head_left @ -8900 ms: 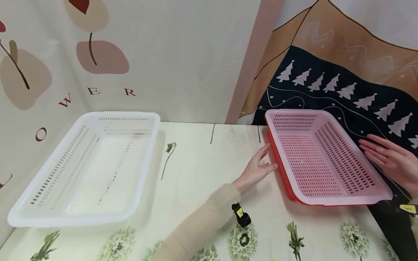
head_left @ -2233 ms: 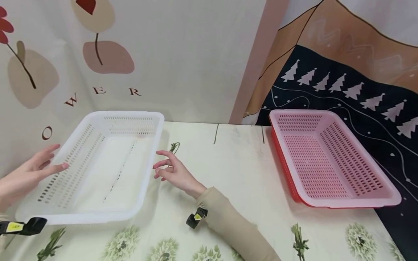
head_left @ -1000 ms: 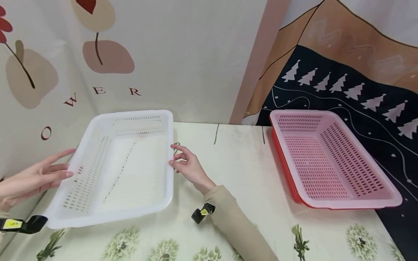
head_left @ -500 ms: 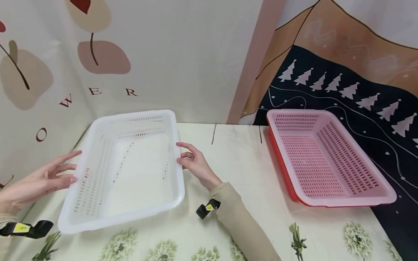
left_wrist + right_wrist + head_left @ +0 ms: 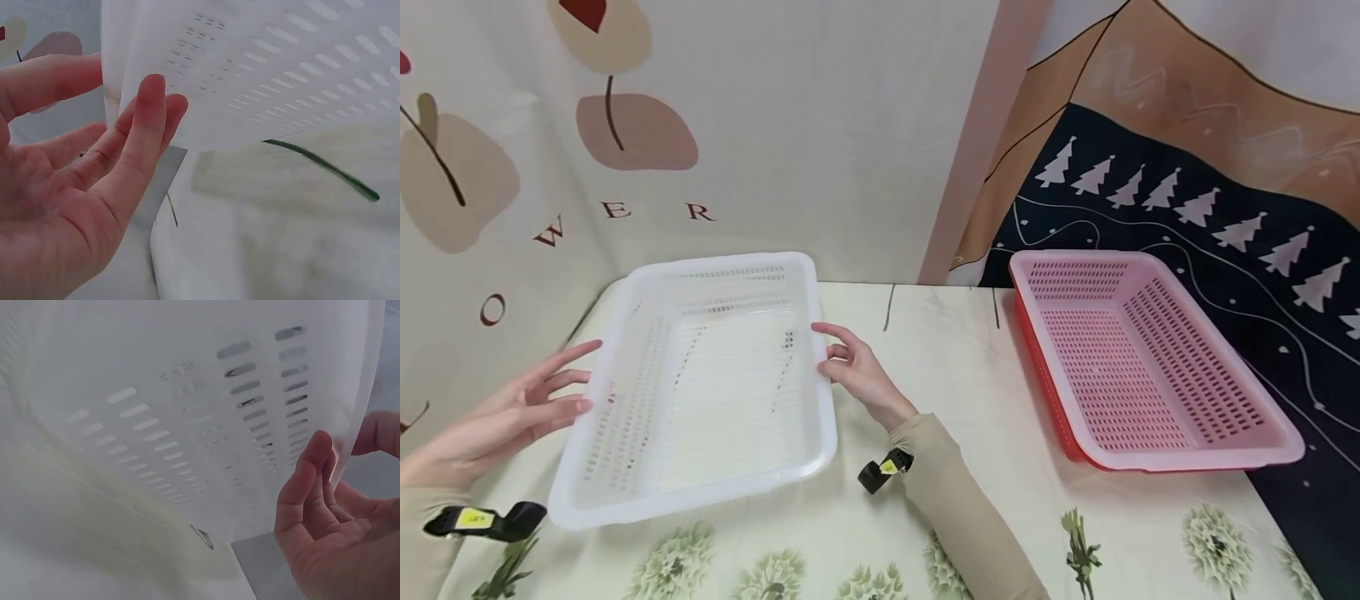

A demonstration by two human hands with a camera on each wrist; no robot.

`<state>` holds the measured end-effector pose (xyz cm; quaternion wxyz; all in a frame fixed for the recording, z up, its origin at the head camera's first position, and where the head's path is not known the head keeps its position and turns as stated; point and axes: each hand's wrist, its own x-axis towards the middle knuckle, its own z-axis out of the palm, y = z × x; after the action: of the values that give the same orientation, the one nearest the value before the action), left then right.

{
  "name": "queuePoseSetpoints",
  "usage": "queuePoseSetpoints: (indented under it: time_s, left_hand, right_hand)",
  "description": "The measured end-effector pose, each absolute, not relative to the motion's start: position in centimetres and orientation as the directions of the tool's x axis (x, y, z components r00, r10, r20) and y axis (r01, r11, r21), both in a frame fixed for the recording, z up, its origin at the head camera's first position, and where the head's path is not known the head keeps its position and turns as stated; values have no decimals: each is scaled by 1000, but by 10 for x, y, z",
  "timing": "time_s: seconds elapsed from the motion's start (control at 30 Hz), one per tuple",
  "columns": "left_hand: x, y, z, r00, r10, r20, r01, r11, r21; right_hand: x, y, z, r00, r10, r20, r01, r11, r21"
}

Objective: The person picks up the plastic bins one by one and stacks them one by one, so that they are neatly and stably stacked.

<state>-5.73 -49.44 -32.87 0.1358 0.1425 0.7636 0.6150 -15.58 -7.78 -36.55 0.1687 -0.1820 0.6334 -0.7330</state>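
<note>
A white rectangular plastic basket with slotted walls is held by its two long sides, tilted slightly in the head view. My left hand grips its left rim; in the left wrist view the fingers of that hand reach around the rim. On the opposite side my right hand pinches the right rim, with curled fingers tucked beneath the edge in the right wrist view. The wrist views show the basket's outer wall raised over the tablecloth. Nothing lies inside the basket.
To the right a pink basket sits nested in a red basket on the flower-printed tablecloth. Printed cloth walls stand behind and at the left. Each wrist wears a small black camera.
Both hands have left the pink and red baskets for the white one. They have taken hold of its rims, raised it and shifted it to the right. The pink and red baskets have stayed put.
</note>
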Motion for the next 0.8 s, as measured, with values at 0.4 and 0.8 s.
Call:
queuePoseSetpoints:
  time_s: [0.4, 0.8]
  left_hand:
    - [-68, -460, -326, -891, 453, 31, 13, -43, 999]
    - [-79, -435, -327, -867, 494, 56, 8, -99, 995]
  right_hand:
    - [-163, -46, -367, -862, -500, 83, 23, -201, -979]
    - [-171, -16, -363, -860, -506, 67, -8, -118, -993]
